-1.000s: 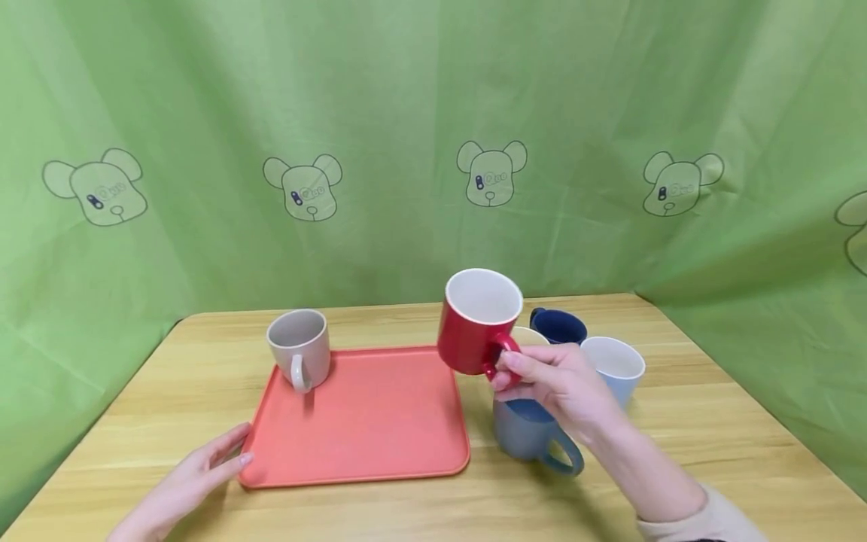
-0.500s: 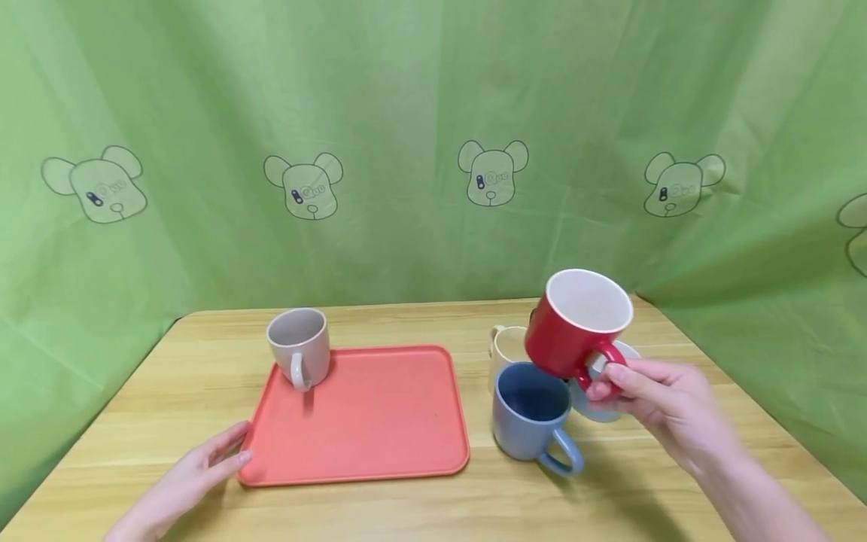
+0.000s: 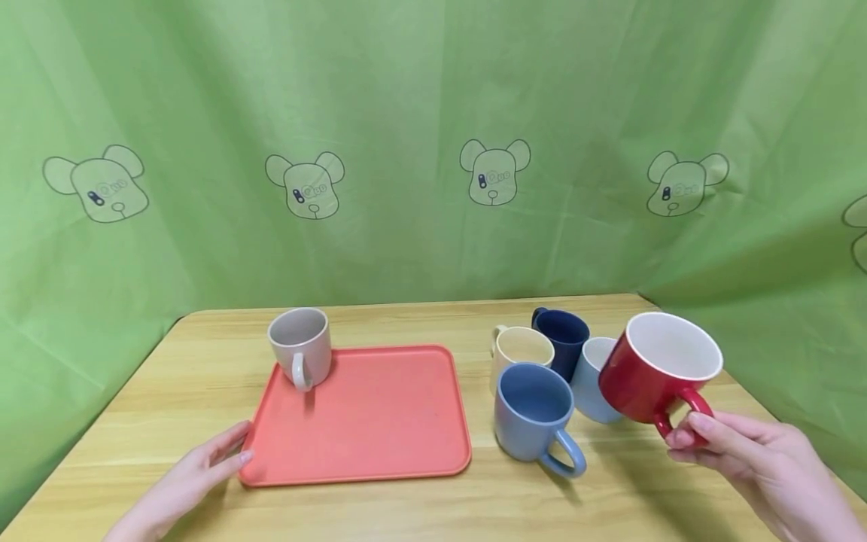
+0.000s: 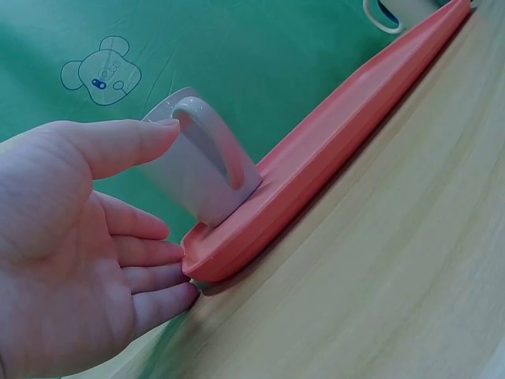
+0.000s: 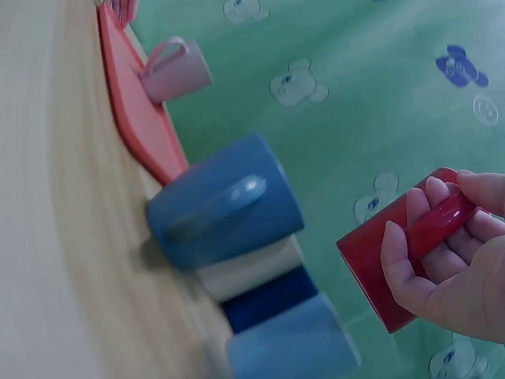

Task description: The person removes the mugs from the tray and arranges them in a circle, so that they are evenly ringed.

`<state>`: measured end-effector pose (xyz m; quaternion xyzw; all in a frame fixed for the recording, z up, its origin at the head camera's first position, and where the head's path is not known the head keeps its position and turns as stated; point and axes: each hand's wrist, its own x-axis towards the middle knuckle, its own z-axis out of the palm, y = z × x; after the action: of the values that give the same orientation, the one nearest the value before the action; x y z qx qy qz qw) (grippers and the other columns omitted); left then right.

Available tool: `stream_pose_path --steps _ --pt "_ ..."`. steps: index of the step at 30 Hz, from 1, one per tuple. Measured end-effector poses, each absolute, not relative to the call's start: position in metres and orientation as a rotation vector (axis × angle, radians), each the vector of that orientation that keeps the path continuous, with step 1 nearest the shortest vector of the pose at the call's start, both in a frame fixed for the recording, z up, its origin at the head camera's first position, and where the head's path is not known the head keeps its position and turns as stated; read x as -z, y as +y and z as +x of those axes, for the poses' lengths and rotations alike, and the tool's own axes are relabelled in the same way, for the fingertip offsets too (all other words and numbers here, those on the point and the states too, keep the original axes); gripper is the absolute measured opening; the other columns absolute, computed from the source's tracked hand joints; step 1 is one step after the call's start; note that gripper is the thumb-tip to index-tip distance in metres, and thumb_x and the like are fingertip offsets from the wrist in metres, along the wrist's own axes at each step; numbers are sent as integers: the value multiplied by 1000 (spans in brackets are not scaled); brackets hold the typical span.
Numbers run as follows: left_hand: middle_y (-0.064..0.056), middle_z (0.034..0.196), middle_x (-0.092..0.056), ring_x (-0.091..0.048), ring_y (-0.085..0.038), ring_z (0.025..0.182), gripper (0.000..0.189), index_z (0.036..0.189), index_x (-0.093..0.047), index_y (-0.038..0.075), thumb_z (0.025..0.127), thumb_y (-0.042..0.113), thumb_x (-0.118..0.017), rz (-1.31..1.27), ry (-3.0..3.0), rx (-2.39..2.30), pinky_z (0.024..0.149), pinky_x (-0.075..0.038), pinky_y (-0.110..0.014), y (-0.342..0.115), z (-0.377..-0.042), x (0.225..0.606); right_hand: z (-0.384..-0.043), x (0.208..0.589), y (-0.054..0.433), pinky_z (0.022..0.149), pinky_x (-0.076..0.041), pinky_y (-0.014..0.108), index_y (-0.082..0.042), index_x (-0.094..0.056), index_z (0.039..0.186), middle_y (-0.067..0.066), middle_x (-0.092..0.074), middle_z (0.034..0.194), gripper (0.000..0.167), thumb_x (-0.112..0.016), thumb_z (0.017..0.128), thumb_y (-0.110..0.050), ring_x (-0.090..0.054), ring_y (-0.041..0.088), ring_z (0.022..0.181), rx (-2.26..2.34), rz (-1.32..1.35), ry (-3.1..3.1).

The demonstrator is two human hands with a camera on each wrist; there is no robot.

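Observation:
My right hand (image 3: 765, 459) grips the handle of a red mug (image 3: 643, 380) with a white inside, held tilted in the air at the right of the head view. In the right wrist view, the fingers curl through the red mug's (image 5: 379, 260) handle. At the lower left, my left hand (image 3: 193, 478) touches the near left corner of a coral-red tray (image 3: 379, 414); its fingers look relaxed in the left wrist view, fingertips at the tray's edge (image 4: 237, 257). A grey mug (image 3: 308, 350) stands upright on the tray's far left corner.
Right of the tray stand a grey-blue mug (image 3: 531, 421), a cream mug (image 3: 521, 350), a navy mug (image 3: 565, 335) and a light blue mug (image 3: 592, 388), grouped closely. A green curtain (image 3: 406, 248) hangs behind the wooden table (image 3: 379, 512).
My right hand has carried the red mug rightward, from above the tray's right edge past the group of mugs, and lately lower. My left hand and the tray stay put.

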<state>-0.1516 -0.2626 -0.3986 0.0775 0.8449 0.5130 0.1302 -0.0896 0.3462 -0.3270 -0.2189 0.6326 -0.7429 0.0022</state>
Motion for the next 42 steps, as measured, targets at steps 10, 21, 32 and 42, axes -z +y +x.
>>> stream_pose_path --steps 10,21,32,42 --pt "-30 147 -16 -14 -43 134 70 142 -15 -13 96 29 -49 192 2426 -1501 104 -22 -54 -262 -152 398 -76 353 366 76 -54 27 1 -68 104 12 -69 91 35 -34 100 -1 -67 25 88 2215 -252 2185" --pt "-30 147 -16 -17 -45 133 69 142 -16 -13 96 28 -49 190 2446 -1471 103 -24 -54 -263 -152 398 -80 373 352 73 -56 33 1 -70 100 12 -69 88 28 -46 98 -14 -67 23 86 2118 184 2259" --pt "-29 147 -15 -17 -46 132 69 142 -16 -13 96 28 -49 173 2431 -1466 103 -26 -56 -263 -153 400 -84 386 356 80 -53 39 -11 -72 94 7 -66 89 26 -50 97 -25 -65 24 89 2189 481 2014" --pt "-29 147 -15 -17 -45 133 69 142 -15 -13 97 28 -48 185 2431 -1468 103 -24 -54 -263 -153 401 -87 389 364 86 -51 40 -10 -71 98 7 -66 93 34 -40 101 -24 -63 25 95 2194 285 1814"
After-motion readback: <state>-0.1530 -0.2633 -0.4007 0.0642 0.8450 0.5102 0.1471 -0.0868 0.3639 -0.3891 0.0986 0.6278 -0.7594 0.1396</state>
